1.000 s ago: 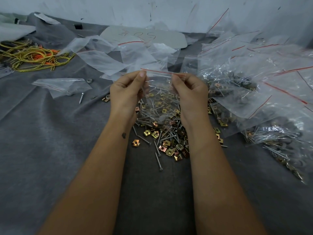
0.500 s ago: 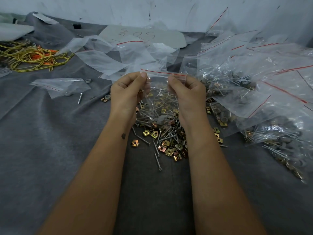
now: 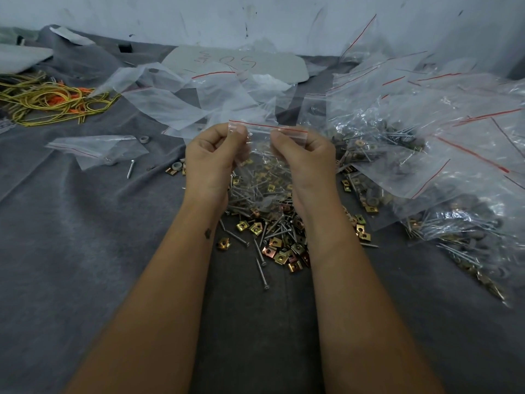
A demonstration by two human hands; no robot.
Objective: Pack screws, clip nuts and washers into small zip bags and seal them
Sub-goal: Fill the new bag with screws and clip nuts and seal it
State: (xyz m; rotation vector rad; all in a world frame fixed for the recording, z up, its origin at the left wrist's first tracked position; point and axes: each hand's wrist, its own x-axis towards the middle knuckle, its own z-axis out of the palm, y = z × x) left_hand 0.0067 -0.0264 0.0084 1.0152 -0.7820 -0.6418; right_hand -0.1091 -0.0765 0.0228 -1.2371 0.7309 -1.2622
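Note:
A small clear zip bag (image 3: 262, 155) with a red line along its top hangs upright between my hands, over a loose pile of screws and brass clip nuts (image 3: 272, 228) on the grey cloth. My left hand (image 3: 211, 160) pinches the bag's top left corner. My right hand (image 3: 305, 157) pinches the zip strip a little right of its middle. Screws and clip nuts show through the bag, but I cannot tell which lie inside it and which lie behind.
A heap of filled zip bags (image 3: 426, 155) covers the right side. Empty bags (image 3: 181, 100) lie beyond my hands, one more (image 3: 96, 149) at the left with a loose screw (image 3: 130, 169) and washer (image 3: 144, 139). Yellow and orange cords (image 3: 51, 100) sit far left.
My right thumb and finger have slid left along the zip strip, from the bag's right corner toward its middle. The left hand has stayed on the left corner.

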